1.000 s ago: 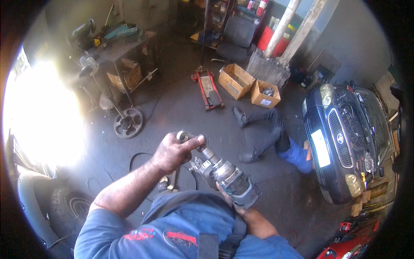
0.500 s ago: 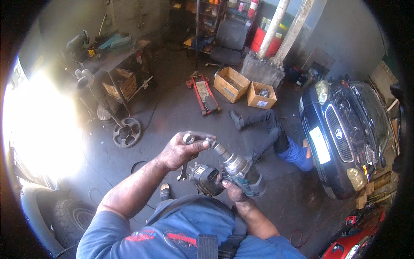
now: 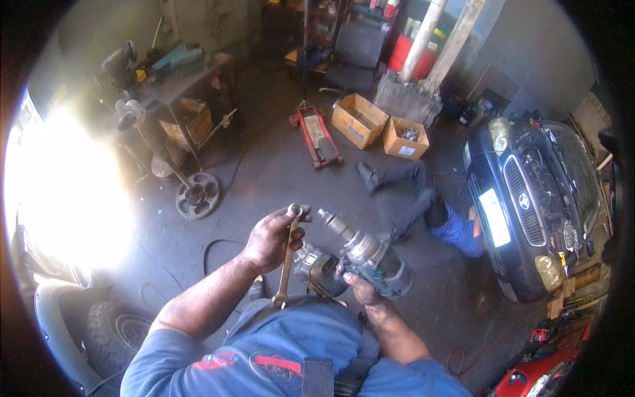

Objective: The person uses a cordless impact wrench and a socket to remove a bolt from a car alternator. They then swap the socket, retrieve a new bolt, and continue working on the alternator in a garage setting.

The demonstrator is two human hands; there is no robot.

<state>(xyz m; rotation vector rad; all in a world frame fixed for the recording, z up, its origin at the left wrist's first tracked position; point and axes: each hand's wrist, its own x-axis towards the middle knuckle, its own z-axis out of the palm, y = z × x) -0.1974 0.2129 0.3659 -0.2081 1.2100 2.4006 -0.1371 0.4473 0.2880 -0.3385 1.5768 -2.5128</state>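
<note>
Upright in my left hand is a combination wrench, its ring end above my fingers and its open end down by my shirt. Whether those fingers hold anything smaller is hidden. My right hand is closed on a cordless impact wrench in front of my belly. The tool's nose slants up to the left, and its tip shows as a bare narrow square drive. A chunky dark battery sits on the tool's left side, between my two hands.
To the right a person lies partly under a dark car with its hood up. Ahead stand a red floor jack and two cardboard boxes. A wheel-based stand and a workbench are at left.
My left hand has come away from the tool's nose, moving left and turning the wrench upright. The nose end looks shorter and narrower now. The view has shifted slightly.
</note>
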